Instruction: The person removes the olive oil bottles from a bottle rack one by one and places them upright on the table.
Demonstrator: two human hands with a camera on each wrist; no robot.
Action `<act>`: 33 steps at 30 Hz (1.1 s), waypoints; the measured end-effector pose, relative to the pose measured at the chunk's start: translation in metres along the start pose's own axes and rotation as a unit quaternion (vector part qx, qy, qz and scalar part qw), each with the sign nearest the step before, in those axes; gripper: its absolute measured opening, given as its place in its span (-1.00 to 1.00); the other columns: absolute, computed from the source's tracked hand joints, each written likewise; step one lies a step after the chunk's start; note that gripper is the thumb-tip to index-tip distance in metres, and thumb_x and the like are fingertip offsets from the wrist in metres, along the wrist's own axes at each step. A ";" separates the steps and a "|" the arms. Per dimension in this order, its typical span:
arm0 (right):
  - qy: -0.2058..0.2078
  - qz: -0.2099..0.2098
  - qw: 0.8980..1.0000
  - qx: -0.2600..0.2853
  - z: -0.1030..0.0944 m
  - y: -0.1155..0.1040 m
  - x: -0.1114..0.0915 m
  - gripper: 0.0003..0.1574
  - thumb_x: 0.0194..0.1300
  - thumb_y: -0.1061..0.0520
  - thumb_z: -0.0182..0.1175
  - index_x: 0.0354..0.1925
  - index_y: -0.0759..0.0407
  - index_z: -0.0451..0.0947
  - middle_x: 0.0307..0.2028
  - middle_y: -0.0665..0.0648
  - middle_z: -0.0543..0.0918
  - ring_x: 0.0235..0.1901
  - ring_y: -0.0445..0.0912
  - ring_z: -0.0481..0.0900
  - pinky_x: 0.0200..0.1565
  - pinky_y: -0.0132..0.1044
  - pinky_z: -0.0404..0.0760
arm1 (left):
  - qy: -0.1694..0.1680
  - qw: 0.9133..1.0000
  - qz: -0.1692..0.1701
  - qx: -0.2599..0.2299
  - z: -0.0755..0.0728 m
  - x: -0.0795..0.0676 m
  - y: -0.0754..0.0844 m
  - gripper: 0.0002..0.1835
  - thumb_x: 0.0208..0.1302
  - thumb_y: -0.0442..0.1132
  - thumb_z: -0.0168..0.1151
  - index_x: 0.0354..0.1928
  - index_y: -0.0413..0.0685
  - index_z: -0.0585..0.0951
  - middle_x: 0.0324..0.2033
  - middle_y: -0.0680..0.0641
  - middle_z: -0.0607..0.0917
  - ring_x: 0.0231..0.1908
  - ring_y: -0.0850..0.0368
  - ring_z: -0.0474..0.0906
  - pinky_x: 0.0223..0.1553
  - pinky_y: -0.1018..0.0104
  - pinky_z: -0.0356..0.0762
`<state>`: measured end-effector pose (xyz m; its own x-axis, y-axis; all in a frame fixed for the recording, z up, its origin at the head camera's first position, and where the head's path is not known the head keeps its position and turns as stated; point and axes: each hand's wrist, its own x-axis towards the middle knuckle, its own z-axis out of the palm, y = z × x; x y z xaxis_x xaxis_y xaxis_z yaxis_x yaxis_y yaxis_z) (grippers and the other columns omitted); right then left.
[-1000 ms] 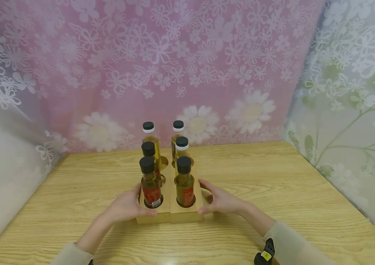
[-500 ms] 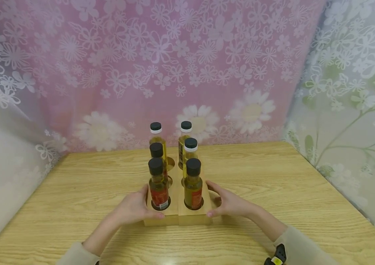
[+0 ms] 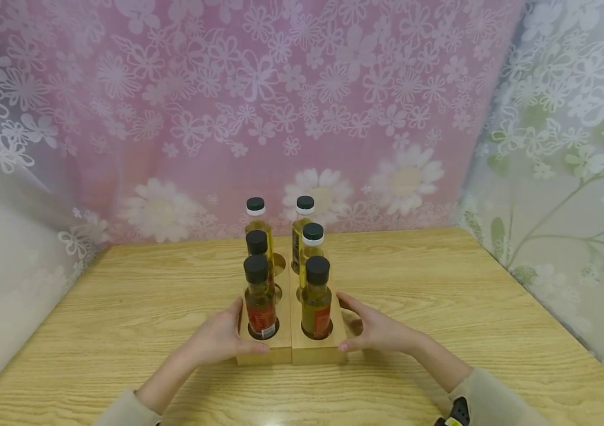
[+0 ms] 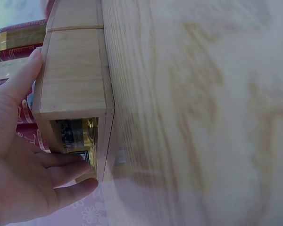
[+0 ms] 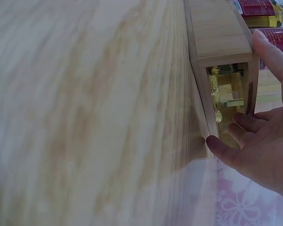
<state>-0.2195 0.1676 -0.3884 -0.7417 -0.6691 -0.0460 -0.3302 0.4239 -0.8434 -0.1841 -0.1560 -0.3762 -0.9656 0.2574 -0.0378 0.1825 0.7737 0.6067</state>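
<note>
Two light wooden bottle racks stand side by side on the table in the head view, a left rack [image 3: 264,356] and a right rack [image 3: 319,356]. Three capped bottles stand upright in each, including a front left bottle [image 3: 261,310] with a red label and a front right bottle [image 3: 317,316]. My left hand [image 3: 219,338] grips the outer side of the left rack, thumb at its front corner. In the left wrist view its fingers [image 4: 73,172] reach the rack's open side. The right hand [image 3: 382,332] holds the right rack likewise, its fingers [image 5: 224,148] at the open side.
The wood-grain table [image 3: 440,284] extends on both sides of the racks. A pink floral curtain [image 3: 201,118] hangs behind, with a pale floral curtain [image 3: 574,148] on the right. A black band [image 3: 459,409] shows at the right sleeve.
Both hands and the two racks with their bottles have moved to the right together and slightly nearer. The bottles have stayed upright in the holes, and the racks look pressed more evenly together.
</note>
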 end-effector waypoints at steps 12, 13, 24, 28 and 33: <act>0.096 -0.006 0.995 -0.026 -0.025 0.001 -0.002 -0.14 0.31 0.01 0.15 0.36 0.38 0.03 0.25 0.40 0.25 0.22 0.27 0.22 0.10 0.10 0.37 | -0.012 1.000 -0.002 -0.012 -0.004 -0.008 0.001 0.28 -0.17 0.24 0.43 0.37 -0.44 -0.03 0.27 -0.44 0.21 0.22 -0.30 0.23 0.12 -0.13 0.28; 0.110 -0.004 0.994 -0.027 -0.028 0.000 -0.001 -0.16 0.31 0.01 0.16 0.35 0.39 0.06 0.23 0.39 0.29 0.20 0.27 0.26 0.09 0.09 0.38 | -0.010 1.000 -0.003 -0.012 -0.004 -0.009 0.001 0.28 -0.18 0.24 0.43 0.38 -0.43 -0.02 0.27 -0.43 0.21 0.22 -0.30 0.23 0.12 -0.13 0.28; 0.136 -0.012 0.990 0.029 -0.045 -0.012 0.010 -0.25 0.30 0.05 0.17 0.32 0.33 0.17 0.15 0.39 0.39 0.13 0.18 0.38 0.05 -0.05 0.46 | -0.005 0.999 -0.001 -0.032 -0.002 -0.013 0.000 0.19 -0.15 0.17 0.46 0.38 -0.37 0.06 0.29 -0.33 0.25 0.23 -0.28 0.22 0.12 -0.17 0.26; 0.115 -0.028 0.992 0.034 -0.041 -0.022 0.012 -0.24 0.27 0.04 0.20 0.32 0.28 0.19 0.14 0.32 0.42 0.13 0.13 0.39 0.04 -0.12 0.48 | -0.006 0.999 0.001 -0.039 -0.003 -0.015 -0.001 0.15 -0.12 0.15 0.45 0.37 -0.37 0.09 0.28 -0.33 0.27 0.22 -0.28 0.23 0.11 -0.17 0.27; 0.088 -0.059 0.993 0.044 -0.030 -0.039 0.014 -0.21 0.22 0.04 0.25 0.31 0.30 0.21 0.12 0.28 0.45 0.13 0.13 0.39 0.02 -0.16 0.49 | -0.006 0.999 0.001 -0.047 -0.003 -0.016 -0.002 0.15 -0.11 0.13 0.45 0.37 -0.37 0.08 0.28 -0.33 0.26 0.22 -0.28 0.24 0.10 -0.17 0.28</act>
<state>-0.2346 0.1598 -0.3405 -0.7944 -0.5902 0.1438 -0.3743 0.2891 -0.8811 -0.1690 -0.1630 -0.3744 -0.9630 0.2657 -0.0457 0.1652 0.7158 0.6785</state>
